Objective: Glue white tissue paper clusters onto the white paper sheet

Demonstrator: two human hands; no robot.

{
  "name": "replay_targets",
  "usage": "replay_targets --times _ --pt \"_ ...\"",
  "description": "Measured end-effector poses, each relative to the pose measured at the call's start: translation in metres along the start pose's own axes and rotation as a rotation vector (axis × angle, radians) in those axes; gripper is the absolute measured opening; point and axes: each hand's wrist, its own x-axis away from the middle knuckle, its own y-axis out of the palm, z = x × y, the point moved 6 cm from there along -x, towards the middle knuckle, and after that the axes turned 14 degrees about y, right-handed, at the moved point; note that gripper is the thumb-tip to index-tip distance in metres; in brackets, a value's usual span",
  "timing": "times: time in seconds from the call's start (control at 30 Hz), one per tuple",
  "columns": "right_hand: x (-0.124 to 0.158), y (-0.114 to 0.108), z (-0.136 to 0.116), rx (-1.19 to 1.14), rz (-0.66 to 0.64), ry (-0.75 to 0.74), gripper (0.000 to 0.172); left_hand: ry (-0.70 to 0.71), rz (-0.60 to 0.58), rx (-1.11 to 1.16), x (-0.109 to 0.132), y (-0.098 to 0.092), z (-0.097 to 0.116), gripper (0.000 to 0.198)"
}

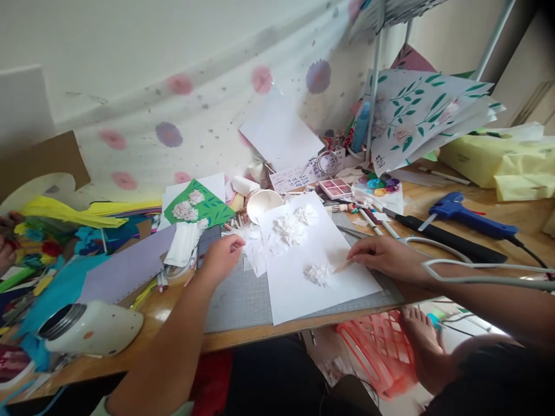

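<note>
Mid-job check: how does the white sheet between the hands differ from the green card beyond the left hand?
The white sheet looks larger than the green card. The green card shows leaves; the white sheet shows none. Pinkish-white clusters sit on the green card, plain white clusters on the white sheet. Both carry ruffled, flower-like clusters.

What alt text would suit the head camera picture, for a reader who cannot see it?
A person's right hand is over a white sheet, beside a ruffled white clump; the left hand is near white scraps at the sheet's left edge. On the cluttered table, a green card with pale flowers lies to the left and a blue glue gun to the right.
</note>
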Motion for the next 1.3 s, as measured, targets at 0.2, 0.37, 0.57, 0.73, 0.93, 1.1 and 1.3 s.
replay_targets --times 0.2,0.37,0.57,0.73,0.93,1.1,1.3 --pt "0.000 0.001 0.002 0.007 -0.001 0.023 0.030 -0.022 -0.060 -0.291 -0.001 -0.011 -0.038 0.027" --pt "-0.004 0.002 0.007 0.011 0.006 0.040 0.035 -0.044 -0.068 -0.452 -0.018 -0.010 -0.053 0.037" --pt "-0.006 0.004 0.011 -0.031 -0.053 0.039 0.036 -0.051 -0.109 -0.472 -0.025 -0.007 -0.069 0.019" --pt "-0.005 0.004 0.010 -0.058 -0.073 0.066 0.039 -0.069 -0.018 -0.338 -0.026 -0.026 -0.064 0.013" --pt "-0.007 0.005 0.010 -0.086 -0.069 0.056 0.039 -0.083 0.099 0.022 -0.026 -0.036 -0.050 0.024" --pt "-0.007 0.004 0.010 -0.067 -0.043 0.027 0.034 -0.086 0.070 0.360 -0.028 -0.001 -0.032 0.034" --pt "-0.004 0.004 0.008 -0.096 -0.062 0.081 0.034 -0.121 -0.039 0.601 -0.029 0.043 -0.016 0.039"
